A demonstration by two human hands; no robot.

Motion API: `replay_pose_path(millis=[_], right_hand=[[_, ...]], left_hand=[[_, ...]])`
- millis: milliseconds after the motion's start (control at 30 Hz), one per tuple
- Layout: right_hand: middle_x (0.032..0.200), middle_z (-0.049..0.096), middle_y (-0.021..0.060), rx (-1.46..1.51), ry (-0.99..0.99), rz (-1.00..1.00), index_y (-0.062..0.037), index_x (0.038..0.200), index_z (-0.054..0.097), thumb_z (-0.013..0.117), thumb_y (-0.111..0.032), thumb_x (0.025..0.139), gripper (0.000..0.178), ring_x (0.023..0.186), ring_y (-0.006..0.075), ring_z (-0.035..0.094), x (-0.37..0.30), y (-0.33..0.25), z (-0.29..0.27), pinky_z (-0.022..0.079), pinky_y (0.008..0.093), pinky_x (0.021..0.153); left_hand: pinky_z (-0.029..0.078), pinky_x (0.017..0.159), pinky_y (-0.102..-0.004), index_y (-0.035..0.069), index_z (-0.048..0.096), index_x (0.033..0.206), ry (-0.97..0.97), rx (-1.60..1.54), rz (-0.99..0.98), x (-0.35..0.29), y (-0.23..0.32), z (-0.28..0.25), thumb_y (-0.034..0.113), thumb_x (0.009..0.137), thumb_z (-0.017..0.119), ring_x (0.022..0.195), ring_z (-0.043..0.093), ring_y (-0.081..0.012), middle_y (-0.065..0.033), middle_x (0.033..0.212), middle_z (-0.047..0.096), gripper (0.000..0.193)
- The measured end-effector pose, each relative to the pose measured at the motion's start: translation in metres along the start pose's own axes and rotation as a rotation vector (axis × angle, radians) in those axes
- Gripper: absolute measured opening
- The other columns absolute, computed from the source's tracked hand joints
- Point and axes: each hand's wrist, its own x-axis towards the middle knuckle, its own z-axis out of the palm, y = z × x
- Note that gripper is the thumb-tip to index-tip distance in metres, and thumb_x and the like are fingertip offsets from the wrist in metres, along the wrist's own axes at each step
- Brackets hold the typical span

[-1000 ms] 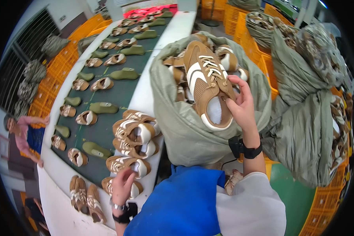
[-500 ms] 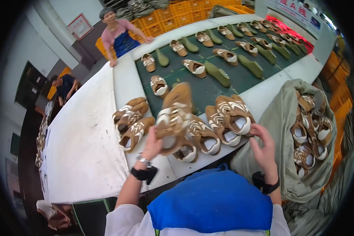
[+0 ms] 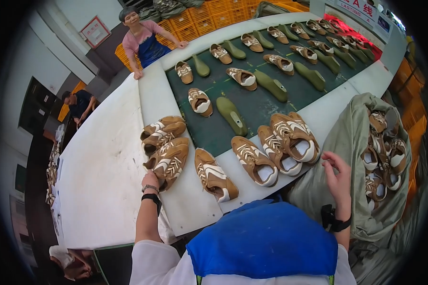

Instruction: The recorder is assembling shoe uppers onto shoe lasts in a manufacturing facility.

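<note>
Left of centre: left hand [image 3: 150,179] at brown shoe [image 3: 174,157], fingertips hidden, pinch unclear. Right side: right hand [image 3: 338,176], fingers loosely apart. Shoe likely light, pliant; heel best hold.

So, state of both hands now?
Left hand: closed on a brown-and-white lace-up shoe.
Right hand: open, empty, near the grey-green woven sack.

Bright, diffuse light; straight lines bow outward; 4 corners black.

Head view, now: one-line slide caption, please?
Left hand holding a brown sneaker over the white tabletop; right hand open near a grey-green sack of shoes.
</note>
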Motion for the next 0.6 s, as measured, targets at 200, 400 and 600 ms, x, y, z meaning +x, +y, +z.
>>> replay_pose_path(millis=[200,400,600], right_hand=[[0.086,0.063,0.0101,-0.106,0.11,0.037,0.0014,0.1,0.058,0.052,0.002,0.078,0.023,0.074,0.0153,0.059,-0.018,-0.006,-0.028,0.046,0.0259,0.068],[0.082,0.063,0.0065,-0.296,0.416,0.139,0.0001,0.098,0.058,0.055,-0.005,0.082,0.017,0.067,0.01,0.057,-0.012,0.041,-0.123,0.045,0.0228,0.061],[0.086,0.064,0.0111,-0.48,0.158,0.609,-0.0029,0.113,0.053,0.059,-0.014,0.077,0.038,0.074,0.018,0.059,-0.049,0.164,-0.19,0.047,0.0297,0.066]], left_hand=[[0.05,0.069,-0.0412,0.002,0.051,0.092,0.068,-0.017,-0.002,0.059,0.027,0.006,0.017,0.087,0.039,0.081,0.061,-0.0327,-0.019,0.086,0.062,0.02],[0.048,0.077,-0.0392,0.005,0.054,0.107,-0.284,0.076,0.16,0.051,0.02,-0.044,0.043,0.065,0.067,0.092,0.059,-0.0332,-0.0184,0.097,0.062,0.058],[0.04,0.091,-0.038,-0.008,0.043,0.119,-0.023,-0.267,0.21,0.062,0.025,-0.023,0.021,0.064,0.069,0.104,0.051,-0.0372,-0.026,0.111,0.053,0.068]])
